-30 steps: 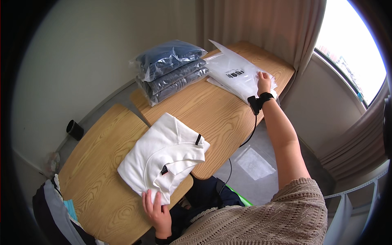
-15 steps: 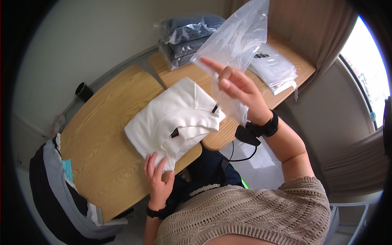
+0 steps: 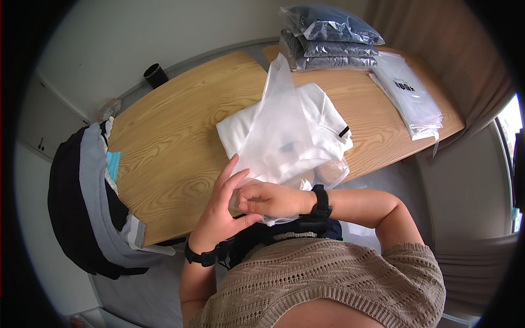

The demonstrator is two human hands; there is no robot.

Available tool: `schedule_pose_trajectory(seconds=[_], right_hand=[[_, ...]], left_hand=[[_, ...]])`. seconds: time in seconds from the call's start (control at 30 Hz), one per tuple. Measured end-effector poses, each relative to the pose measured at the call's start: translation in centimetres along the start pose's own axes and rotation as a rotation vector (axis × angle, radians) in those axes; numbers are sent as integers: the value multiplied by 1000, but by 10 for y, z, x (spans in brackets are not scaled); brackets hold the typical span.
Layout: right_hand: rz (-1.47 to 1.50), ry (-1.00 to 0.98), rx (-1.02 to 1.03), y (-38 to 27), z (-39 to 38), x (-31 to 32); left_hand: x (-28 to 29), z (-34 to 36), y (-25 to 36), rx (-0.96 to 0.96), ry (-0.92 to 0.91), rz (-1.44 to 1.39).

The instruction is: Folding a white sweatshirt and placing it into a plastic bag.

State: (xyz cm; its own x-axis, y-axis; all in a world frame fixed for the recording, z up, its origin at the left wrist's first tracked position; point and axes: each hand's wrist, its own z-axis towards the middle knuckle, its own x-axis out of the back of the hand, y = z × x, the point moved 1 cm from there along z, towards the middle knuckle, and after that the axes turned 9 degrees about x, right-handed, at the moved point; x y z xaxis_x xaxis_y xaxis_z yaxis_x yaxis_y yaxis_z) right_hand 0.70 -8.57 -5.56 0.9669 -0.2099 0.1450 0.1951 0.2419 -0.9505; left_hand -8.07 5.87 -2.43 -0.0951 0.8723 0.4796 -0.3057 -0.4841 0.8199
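In the head view a translucent plastic bag [image 3: 276, 126] lies over the folded white garment [image 3: 325, 123], which has a black tab at its right and rests on the wooden table. My right hand [image 3: 265, 199] is at the bag's near edge, its fingers curled and pinched on the plastic. My left hand [image 3: 221, 213] is just left of it, touching or very close to the bag, with fingers spread apart and thumb pointing toward my right hand.
Wooden tabletops [image 3: 169, 131] carry three bagged dark garments [image 3: 333, 38] at the back and flat plastic bags [image 3: 410, 104] at the right. Black and grey clothes [image 3: 76, 197] drape at the left beside a light-blue item [image 3: 112, 164]. A black bin [image 3: 156, 75] stands beyond the table, curtains at the right.
My right hand has brought a bag from the pile across to in front of me, over the white garment. My left hand has left the garment's corner and come up beside the bag.
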Motion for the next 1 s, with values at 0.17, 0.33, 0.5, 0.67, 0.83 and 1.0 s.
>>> schedule_pose_trajectory(seconds=[0.17,0.33,0.5,0.67,0.83,1.0], right_hand=[[63,136,-45,-15,-18,8],[-302,301,-29,-51,-41,56],[-571,948,-149,-37,-87,139],[-289,1188,-439,0,-107,152],[-261,1027,-620,-3,-106,174],[-191,748,-753,-7,-106,179]], left_hand=[[-5,5,-21,31,142,96],[6,1,-58,409,413,-146],[52,-5,-76,682,471,-631],[102,-24,-122,815,498,-708],[146,-40,-151,839,547,-625],[195,-63,-185,897,607,-558]])
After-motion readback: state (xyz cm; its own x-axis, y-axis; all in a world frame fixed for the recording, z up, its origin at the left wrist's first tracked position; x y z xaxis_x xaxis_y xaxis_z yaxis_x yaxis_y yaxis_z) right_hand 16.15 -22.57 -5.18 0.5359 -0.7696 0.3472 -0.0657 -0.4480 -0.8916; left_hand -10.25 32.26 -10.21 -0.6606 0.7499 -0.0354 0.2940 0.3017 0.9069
